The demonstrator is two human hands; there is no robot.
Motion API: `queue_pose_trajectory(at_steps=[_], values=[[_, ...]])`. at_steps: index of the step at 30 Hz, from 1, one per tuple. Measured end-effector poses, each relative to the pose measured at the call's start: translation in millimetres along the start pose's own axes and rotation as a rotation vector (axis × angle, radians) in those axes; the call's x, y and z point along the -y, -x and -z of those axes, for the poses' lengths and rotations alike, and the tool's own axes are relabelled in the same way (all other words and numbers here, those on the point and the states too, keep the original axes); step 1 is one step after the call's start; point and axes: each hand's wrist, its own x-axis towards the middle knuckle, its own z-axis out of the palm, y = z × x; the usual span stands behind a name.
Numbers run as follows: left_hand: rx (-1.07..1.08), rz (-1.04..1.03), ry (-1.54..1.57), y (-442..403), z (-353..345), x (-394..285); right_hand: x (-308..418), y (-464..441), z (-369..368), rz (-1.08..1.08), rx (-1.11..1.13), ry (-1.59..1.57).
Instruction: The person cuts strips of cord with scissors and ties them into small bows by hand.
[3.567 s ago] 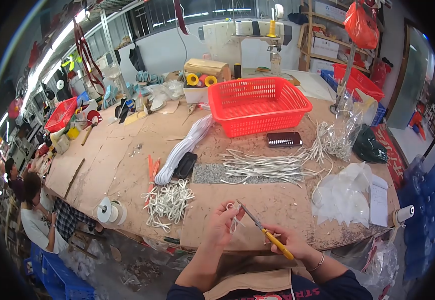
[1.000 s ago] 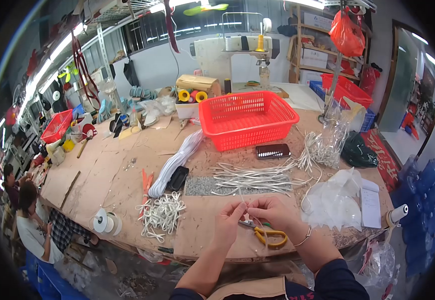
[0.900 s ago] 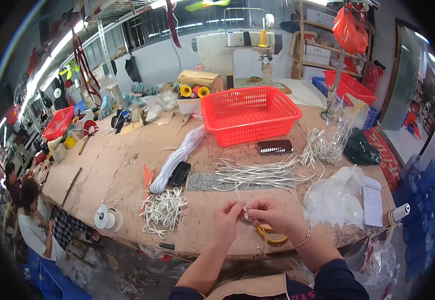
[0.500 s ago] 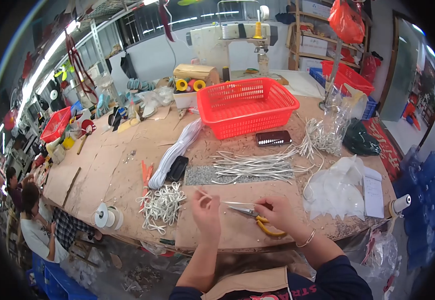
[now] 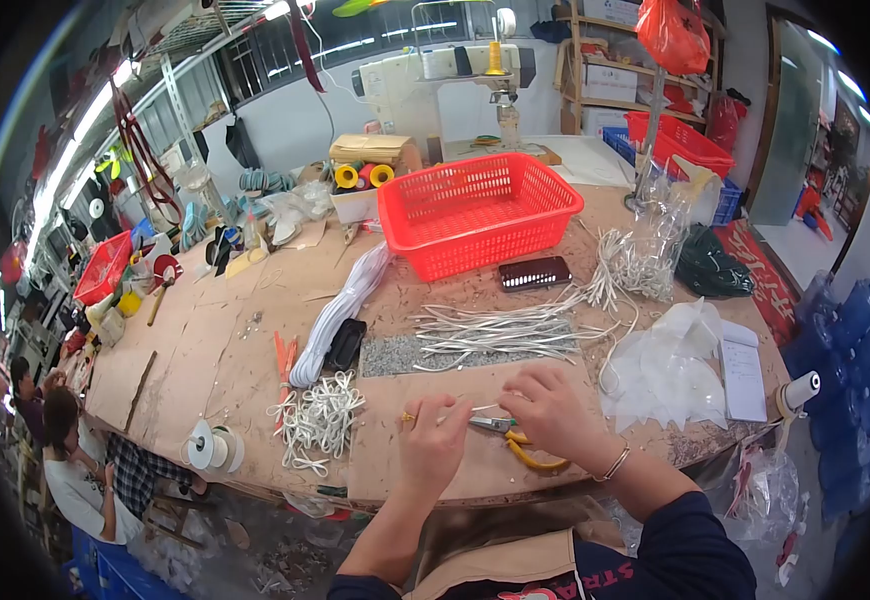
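Note:
Near the front of the table, my left hand [image 5: 432,445] is closed in a pinch on a thin white cord [image 5: 485,407]. The cord's other end is in the closed fingers of my right hand [image 5: 552,418], so a short length shows between the hands. Yellow-handled scissors [image 5: 535,462] lie on the table, partly hidden under my right hand. Beyond the hands, loose white cord pieces [image 5: 490,330] rest across a grey speckled slab [image 5: 387,357]. To the left is a pile of looped white cords [image 5: 320,418].
A red plastic basket [image 5: 480,215] stands behind the slab, with a black phone [image 5: 535,274] in front of it. A white cord hank [image 5: 340,310] lies left; white sheets [image 5: 665,370] and a notepad [image 5: 743,375] lie right. Two people [image 5: 80,460] sit at far left.
My hands have come closer together, and the stretch of cord between them is shorter. My left hand has moved right and down. The whole view has shifted slightly.

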Motion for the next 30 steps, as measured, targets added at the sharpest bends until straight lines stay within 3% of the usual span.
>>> queue_pose_trajectory(at_steps=[3,5,6,8,10,11,13,17,20,22,29,30], values=[[-0.014,0.059,0.028,0,-3,-4,5,-6,11,-0.005,-0.125,0.221],[-0.018,0.099,0.104,0,-8,-5,6,-3,2,-0.226,-0.221,-0.126],[-0.058,0.182,0.284,-1,-10,-6,9,-3,0,-0.222,-0.227,-0.124],[-0.102,0.264,0.465,-4,-15,-8,17,-4,-5,-0.960,-0.144,-1.147],[-0.015,0.679,1.086,-6,-22,-9,19,1,-15,-0.952,-0.134,-1.296],[-0.017,0.678,1.086,-7,-25,-8,20,2,-20,-0.944,-0.127,-1.446],[-0.042,0.814,1.444,-9,-32,-6,23,2,-26,-0.916,-0.172,-1.374],[-0.060,0.889,1.554,-8,-37,-10,30,0,-26,-0.930,-0.214,-1.204],[0.049,0.942,1.450,-9,-30,-14,23,1,-25,-0.883,-0.282,-0.996],[0.236,0.755,1.159,-1,-27,-9,19,3,-23,-0.875,-0.272,-0.989],[0.264,0.736,1.192,3,-31,-5,21,3,-24,-0.875,-0.246,-1.075],[0.211,0.827,1.290,2,-32,-6,23,3,-24,-0.876,-0.238,-1.078]])
